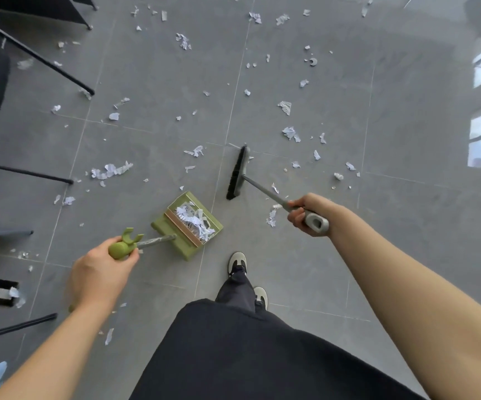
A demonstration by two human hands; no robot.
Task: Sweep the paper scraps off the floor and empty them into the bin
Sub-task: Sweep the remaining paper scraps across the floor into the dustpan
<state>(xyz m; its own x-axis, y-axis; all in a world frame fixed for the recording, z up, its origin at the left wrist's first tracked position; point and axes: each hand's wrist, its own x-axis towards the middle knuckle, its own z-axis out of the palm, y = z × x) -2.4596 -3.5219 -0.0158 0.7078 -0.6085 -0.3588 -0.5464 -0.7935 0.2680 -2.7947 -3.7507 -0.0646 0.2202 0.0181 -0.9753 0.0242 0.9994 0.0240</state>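
Note:
My left hand grips the green knob at the top of a long-handled green dustpan, which stands on the grey tiled floor with white paper scraps piled inside it. My right hand grips the grey handle of a broom; its black bristle head rests on the floor just right of and beyond the dustpan. Several white paper scraps lie scattered over the floor ahead, left and right. No bin is in view.
Black metal table and chair legs slant along the left side. A black square floor socket sits at the lower left. My dark trousers and shoes stand just behind the dustpan. Window glare reflects off the floor at right.

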